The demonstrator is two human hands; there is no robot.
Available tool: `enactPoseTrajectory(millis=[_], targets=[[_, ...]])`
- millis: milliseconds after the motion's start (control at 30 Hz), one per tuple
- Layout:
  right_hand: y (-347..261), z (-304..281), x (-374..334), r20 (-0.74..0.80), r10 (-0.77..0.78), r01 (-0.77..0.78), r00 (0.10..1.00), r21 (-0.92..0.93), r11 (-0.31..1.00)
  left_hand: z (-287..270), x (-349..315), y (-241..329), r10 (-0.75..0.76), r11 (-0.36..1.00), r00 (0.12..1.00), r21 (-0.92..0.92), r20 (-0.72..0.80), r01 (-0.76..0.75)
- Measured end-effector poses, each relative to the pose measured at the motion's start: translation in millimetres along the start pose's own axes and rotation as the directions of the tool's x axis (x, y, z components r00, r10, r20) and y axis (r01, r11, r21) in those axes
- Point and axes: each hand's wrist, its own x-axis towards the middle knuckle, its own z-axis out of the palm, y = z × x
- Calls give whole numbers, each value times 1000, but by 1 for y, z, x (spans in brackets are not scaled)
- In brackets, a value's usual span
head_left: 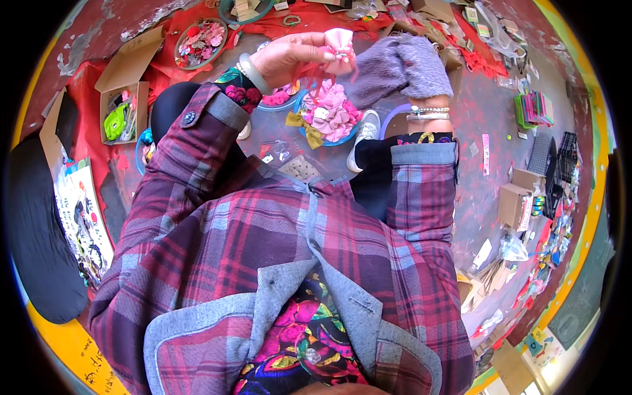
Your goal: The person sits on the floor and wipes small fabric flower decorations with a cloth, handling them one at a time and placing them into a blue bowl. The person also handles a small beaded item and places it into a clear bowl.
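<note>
My left hand (287,59) is closed, with thumb and fingers pinching a pale pink bow (340,52) that has small beads at its middle. Thin red ribbon strands (316,74) hang below it. A fluffy greyish-purple piece (421,69) covers my right hand from the wrist up and stretches left toward the bow. Its fingers are hidden under the fur, so I cannot see how they are bent. Bracelets (429,110) circle that wrist. Below my hands, a blue-rimmed basin holds pink fabric flowers (330,115) and a mustard bow (304,128).
A round tray (217,56) of pink and red hair ornaments lies on red cloth at the far left. Near it stands an open cardboard box (141,108) with a green packet. Toward the right are a green basket (523,108), a small carton (515,205) and scattered packaging.
</note>
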Motion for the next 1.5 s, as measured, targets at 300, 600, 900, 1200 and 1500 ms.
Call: enactPoseTrajectory(millis=[300,600,900,1200,1500], targets=[[-16,-16,-3,39,305,-294,952,398,869,-28,8,-5,72,901,966,-400,-249,-170],[10,10,-15,-10,306,-290,952,295,910,-18,5,6,173,810,946,-507,-272,-294],[-8,-12,-9,120,237,-249,964,91,964,-5,2,11,440,888,874,-42,-206,-457],[12,4,-14,77,141,-148,987,107,983,-9,3,8,601,792,788,234,-135,-564],[12,17,-11,184,358,-385,915,660,645,-59,-19,18,404,861,822,-135,-401,-490]])
